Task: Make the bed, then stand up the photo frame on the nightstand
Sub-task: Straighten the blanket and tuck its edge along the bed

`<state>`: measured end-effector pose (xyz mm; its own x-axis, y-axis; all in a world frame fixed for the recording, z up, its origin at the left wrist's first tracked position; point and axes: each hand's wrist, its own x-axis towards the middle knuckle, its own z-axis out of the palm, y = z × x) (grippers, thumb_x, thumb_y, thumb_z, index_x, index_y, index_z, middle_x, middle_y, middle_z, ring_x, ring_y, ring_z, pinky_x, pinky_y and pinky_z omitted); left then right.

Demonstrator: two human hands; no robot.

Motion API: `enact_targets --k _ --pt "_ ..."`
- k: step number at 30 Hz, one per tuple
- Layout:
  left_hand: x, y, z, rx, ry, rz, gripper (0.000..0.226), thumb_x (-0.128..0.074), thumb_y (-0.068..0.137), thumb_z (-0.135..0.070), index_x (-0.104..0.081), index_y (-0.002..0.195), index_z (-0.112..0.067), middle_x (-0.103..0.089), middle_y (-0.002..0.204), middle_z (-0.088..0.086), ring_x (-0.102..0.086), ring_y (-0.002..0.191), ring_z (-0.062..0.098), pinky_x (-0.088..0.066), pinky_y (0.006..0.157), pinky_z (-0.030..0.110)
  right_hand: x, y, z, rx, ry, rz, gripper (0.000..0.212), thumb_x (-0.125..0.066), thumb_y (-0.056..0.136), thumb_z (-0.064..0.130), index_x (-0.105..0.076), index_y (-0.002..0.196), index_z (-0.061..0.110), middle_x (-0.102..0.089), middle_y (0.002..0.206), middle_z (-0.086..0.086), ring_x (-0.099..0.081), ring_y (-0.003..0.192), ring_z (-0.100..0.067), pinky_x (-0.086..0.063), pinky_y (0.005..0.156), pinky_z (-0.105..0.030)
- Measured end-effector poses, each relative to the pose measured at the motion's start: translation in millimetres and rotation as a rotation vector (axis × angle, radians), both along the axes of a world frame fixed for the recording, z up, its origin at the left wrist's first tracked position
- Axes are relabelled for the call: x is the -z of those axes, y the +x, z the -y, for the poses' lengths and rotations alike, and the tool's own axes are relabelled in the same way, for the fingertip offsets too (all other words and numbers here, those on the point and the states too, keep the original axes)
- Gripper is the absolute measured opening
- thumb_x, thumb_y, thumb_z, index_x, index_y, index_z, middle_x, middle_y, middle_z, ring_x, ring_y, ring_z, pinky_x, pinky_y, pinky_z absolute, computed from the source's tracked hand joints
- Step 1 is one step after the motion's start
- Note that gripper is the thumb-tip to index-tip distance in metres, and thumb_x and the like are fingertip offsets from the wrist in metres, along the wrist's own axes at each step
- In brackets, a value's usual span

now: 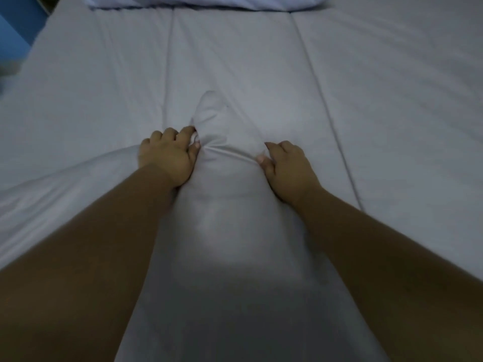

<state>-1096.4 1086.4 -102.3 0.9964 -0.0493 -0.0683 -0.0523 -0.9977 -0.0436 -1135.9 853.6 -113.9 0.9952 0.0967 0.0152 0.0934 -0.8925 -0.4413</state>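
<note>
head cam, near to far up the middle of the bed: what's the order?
Lifted white cover between the forearms → left hand and right hand, each gripping it, about level → bunched tip of the cover → flat grey sheet → pillow at the top edge.

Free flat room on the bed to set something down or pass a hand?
Flat sheet lies open right of the right hand, and between the bunched cover and the pillow at the head. Left of the left hand the sheet is open beyond the cover's raised fold. Crowded: the middle, where both hands grip the cover.
</note>
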Motion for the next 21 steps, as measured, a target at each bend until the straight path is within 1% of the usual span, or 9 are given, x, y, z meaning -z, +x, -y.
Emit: enact_targets --k 2,4,6,9,12,17,21 --pt "-7 -5 1 0.001 0.014 -0.029 0.048 -0.023 0.099 -0.047 -0.038 0.137 -0.022 -0.054 0.130 0.019 -0.050 0.116 0.041 -0.037 0.096 0.046 -3 -4 -3 -0.001 0.032 -0.029 0.042 -0.041 0.099 0.034 -0.050 0.130 0.007 -0.054 0.122 -0.020 -0.046 0.114 -0.036 -0.037 0.096 -0.040" --pt "-14 -13 -2 0.008 0.030 -0.058 0.045 -0.022 0.099 -0.045 -0.039 0.134 -0.021 -0.057 0.124 0.019 -0.052 0.111 0.041 -0.039 0.092 0.045 -5 -11 -8 -0.014 0.058 -0.054 0.040 -0.042 0.098 0.033 -0.052 0.125 0.005 -0.056 0.118 -0.021 -0.049 0.111 -0.037 -0.040 0.093 -0.040" --pt "-20 -26 -9 0.009 0.063 -0.087 0.043 -0.022 0.099 -0.045 -0.039 0.131 -0.021 -0.058 0.121 0.019 -0.054 0.108 0.040 -0.040 0.090 0.045 -7 -21 -15 -0.043 0.086 -0.086 0.037 -0.043 0.098 0.032 -0.055 0.119 0.004 -0.058 0.114 -0.022 -0.052 0.108 -0.038 -0.043 0.090 -0.041" --pt "-31 -54 -23 0.002 0.138 -0.124 0.041 -0.022 0.099 -0.044 -0.040 0.127 -0.021 -0.059 0.116 0.017 -0.056 0.104 0.038 -0.042 0.087 0.043 -12 -43 -30 -0.102 0.118 -0.154 0.037 -0.043 0.097 0.033 -0.056 0.117 0.005 -0.059 0.114 -0.021 -0.054 0.108 -0.036 -0.043 0.090 -0.039" --pt "-47 -94 -44 -0.031 0.208 -0.176 0.038 -0.023 0.099 -0.042 -0.042 0.126 -0.023 -0.059 0.119 0.014 -0.055 0.107 0.035 -0.041 0.090 0.042 -18 -72 -50 -0.186 0.169 -0.220 0.037 -0.045 0.097 0.035 -0.057 0.115 0.005 -0.061 0.114 -0.020 -0.055 0.107 -0.034 -0.041 0.088 -0.035" --pt "-77 -188 -91 -0.135 0.313 -0.295 0.035 -0.023 0.100 -0.040 -0.043 0.125 -0.027 -0.056 0.127 0.011 -0.051 0.115 0.032 -0.040 0.098 0.043 -36 -135 -96 -0.423 0.212 -0.353 0.034 -0.049 0.095 0.037 -0.061 0.100 0.005 -0.065 0.105 -0.018 -0.059 0.099 -0.032 -0.042 0.078 -0.033" --pt "-97 -278 -132 -0.214 0.377 -0.333 0.036 -0.024 0.100 -0.040 -0.044 0.128 -0.029 -0.055 0.128 0.008 -0.050 0.117 0.029 -0.036 0.097 0.039 -54 -194 -141 -0.589 0.289 -0.422 0.034 -0.053 0.093 0.035 -0.063 0.106 0.005 -0.066 0.106 -0.016 -0.061 0.099 -0.029 -0.044 0.080 -0.031"
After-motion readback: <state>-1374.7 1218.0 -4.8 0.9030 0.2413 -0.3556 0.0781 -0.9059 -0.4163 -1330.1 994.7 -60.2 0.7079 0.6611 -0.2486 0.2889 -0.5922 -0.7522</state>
